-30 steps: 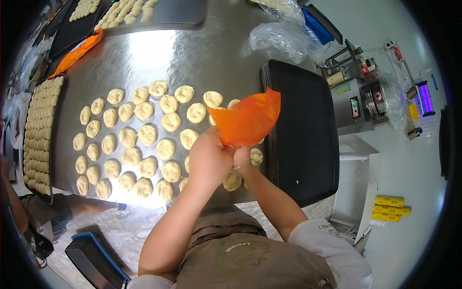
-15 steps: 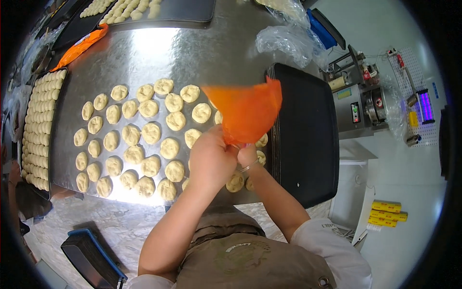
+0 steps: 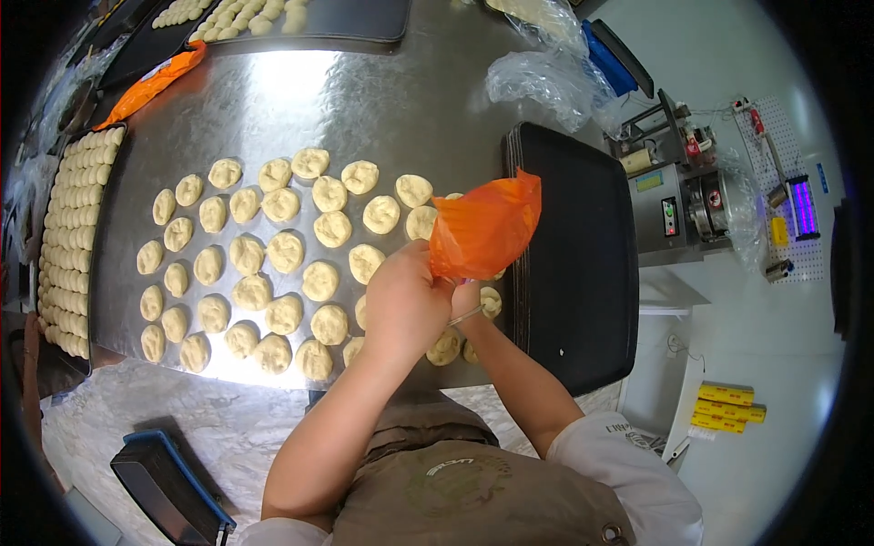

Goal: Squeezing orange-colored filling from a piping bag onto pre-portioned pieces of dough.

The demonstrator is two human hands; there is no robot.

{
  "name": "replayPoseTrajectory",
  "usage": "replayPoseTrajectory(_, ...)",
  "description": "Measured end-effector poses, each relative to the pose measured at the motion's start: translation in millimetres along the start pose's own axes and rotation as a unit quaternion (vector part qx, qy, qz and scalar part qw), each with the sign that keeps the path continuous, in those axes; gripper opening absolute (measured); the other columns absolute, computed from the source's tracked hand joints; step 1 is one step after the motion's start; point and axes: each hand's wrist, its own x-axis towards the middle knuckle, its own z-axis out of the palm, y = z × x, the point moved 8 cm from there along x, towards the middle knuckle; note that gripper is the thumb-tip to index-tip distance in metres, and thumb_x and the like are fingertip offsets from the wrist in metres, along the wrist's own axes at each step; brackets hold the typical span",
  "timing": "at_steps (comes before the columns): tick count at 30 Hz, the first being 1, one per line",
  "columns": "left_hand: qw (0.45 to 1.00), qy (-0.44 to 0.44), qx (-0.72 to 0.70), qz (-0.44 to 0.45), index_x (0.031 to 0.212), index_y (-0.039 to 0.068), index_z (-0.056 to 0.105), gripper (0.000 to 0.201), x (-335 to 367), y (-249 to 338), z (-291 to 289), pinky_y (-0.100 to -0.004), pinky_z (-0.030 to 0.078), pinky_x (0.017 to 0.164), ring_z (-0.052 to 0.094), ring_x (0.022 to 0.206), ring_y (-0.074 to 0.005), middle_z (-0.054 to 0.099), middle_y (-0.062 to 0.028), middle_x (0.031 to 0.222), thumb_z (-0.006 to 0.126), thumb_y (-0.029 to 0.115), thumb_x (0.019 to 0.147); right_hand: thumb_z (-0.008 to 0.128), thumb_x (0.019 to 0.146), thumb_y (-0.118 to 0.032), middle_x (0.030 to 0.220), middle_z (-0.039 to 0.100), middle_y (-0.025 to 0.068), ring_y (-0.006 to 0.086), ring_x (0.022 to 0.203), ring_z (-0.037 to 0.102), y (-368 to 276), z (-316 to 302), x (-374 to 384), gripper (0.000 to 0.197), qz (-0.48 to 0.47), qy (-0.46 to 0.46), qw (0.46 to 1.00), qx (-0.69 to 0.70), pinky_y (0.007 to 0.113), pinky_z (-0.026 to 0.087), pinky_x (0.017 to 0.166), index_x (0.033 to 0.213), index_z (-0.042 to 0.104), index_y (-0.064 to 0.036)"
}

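Observation:
My left hand (image 3: 407, 293) is closed round the gathered part of an orange piping bag (image 3: 487, 227), whose bulging body sticks up and away to the right. Close beside it, my right hand (image 3: 466, 298) is also closed on the gathered part; its fingers are partly hidden by the left hand and the bag. Under and around both hands, flattened dough rounds (image 3: 285, 251) lie in loose rows on the steel table (image 3: 428, 100), many with a dimpled middle. The bag and my hands cover some of the rounds.
A stack of black baking trays (image 3: 583, 273) stands at the right. A tray of dough balls (image 3: 77, 241) sits along the left edge, and another dark tray (image 3: 355, 23) lies at the back. A second orange bag (image 3: 153, 86) rests at the far left; clear plastic film (image 3: 546, 86) is crumpled at the back right.
The orange bag's upper part has swung right and drawn together, uncovering a few dough rounds behind it. Both hands keep their hold and have shifted only slightly.

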Motion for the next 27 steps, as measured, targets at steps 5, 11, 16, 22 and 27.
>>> replayPoseTrajectory(5,0.999,0.014,0.009,0.034,0.075,0.001,0.056,0.012,-1,5,-2,-0.0384,0.042,0.059,0.053,0.07,-0.0325,0.055,-0.0159,0.072,0.058,0.009,0.066,0.051,0.077,-0.007,0.08,0.054,0.0064,0.0132,0.058,0.053,2,2,0,0.024,-0.022,-0.016,0.995,0.096,0.026,0.042,0.048,0.1,0.046,-0.0035)
replayPoseTrajectory(11,1.0,0.013,-0.014,0.012,0.076,0.002,0.056,0.011,8,24,-19,-0.0387,0.042,0.06,0.053,0.071,-0.0319,0.055,-0.0153,0.074,0.056,0.007,0.067,0.05,0.074,-0.002,0.094,0.054,0.0069,0.0153,0.088,0.053,15,-1,36,0.035,0.079,-0.098,0.985,0.115,0.026,0.042,0.074,0.109,0.042,-0.0014)
replayPoseTrajectory(16,0.999,0.01,-0.03,0.024,0.079,0.002,0.056,0.012,23,24,-21,-0.0395,0.042,0.06,0.053,0.07,-0.0326,0.056,-0.0158,0.073,0.056,0.006,0.067,0.051,0.072,0.001,0.082,0.056,0.0074,0.0171,0.076,0.057,-34,22,49,0.03,-0.01,-0.024,0.999,0.037,0.027,0.045,0.064,0.101,0.045,0.0013)
replayPoseTrajectory(22,0.997,0.06,0.018,0.041,0.078,0.002,0.055,0.012,21,4,-27,-0.0391,0.042,0.061,0.053,0.072,-0.0326,0.056,-0.0154,0.074,0.056,0.007,0.067,0.051,0.073,-0.001,0.074,0.054,0.0087,0.0158,0.053,0.054,-43,41,37,0.02,-0.05,-0.002,0.996,0.07,0.028,0.043,0.044,0.092,0.044,0.001)
replayPoseTrajectory(27,0.998,0.05,0.012,0.044,0.079,0.002,0.055,0.013,22,-4,-18,-0.0388,0.042,0.06,0.053,0.073,-0.0327,0.056,-0.0153,0.074,0.056,0.006,0.066,0.052,0.075,-0.006,0.083,0.056,0.0099,0.019,0.07,0.056,-15,18,53,0.022,-0.11,0.014,0.994,0.002,0.03,0.045,0.059,0.095,0.046,0.0)
